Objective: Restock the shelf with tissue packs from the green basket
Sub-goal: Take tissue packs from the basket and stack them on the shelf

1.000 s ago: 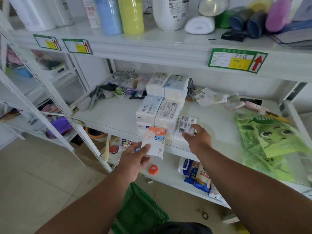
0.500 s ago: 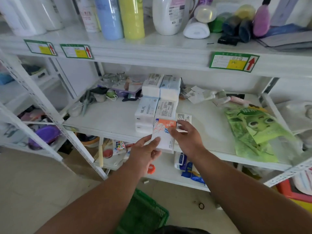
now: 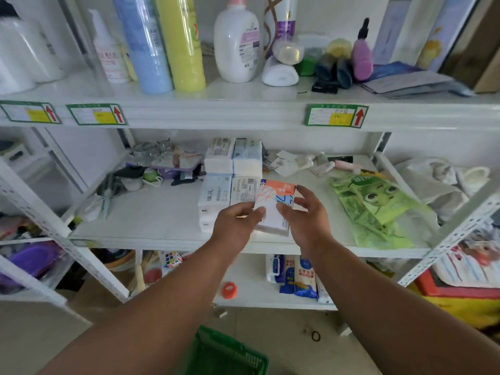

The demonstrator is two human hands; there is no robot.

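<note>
Placing was the step in hand, judged from the head view, the only 1 given. Both hands held 1 tissue pack (image 3: pixel 274 205), orange and blue on white, just above the front of the middle shelf (image 3: pixel 151 212). The left hand (image 3: pixel 236 223) pinched the pack's near left edge between thumb and curled fingers (image 3: pixel 257 211). The right hand (image 3: pixel 307 213) gripped its right side, thumb on the top face and the other fingers spread round the far edge.

Taking the stack of tissue packs (image 3: pixel 230 185) as the landmark: it stood mid-shelf in 2 columns running front to back, white and pale blue. The held pack sat just to the right of the stack's front end, touching or nearly touching the nearest barcode-faced pack; whether its underside rested on the shelf could not be told. Further right of the stack lay a green bag (image 3: pixel 378 207) with a cartoon face, well apart from the hands. Below and in front of the stack, on the floor between the forearms, stood the green basket (image 3: pixel 224 353); its contents were not visible.

The next move probably called for lowering the pack flat beside the stack, squaring it against the neighbouring pack, loosening both grips, then reaching back down to the basket for another, if any remained.
</note>
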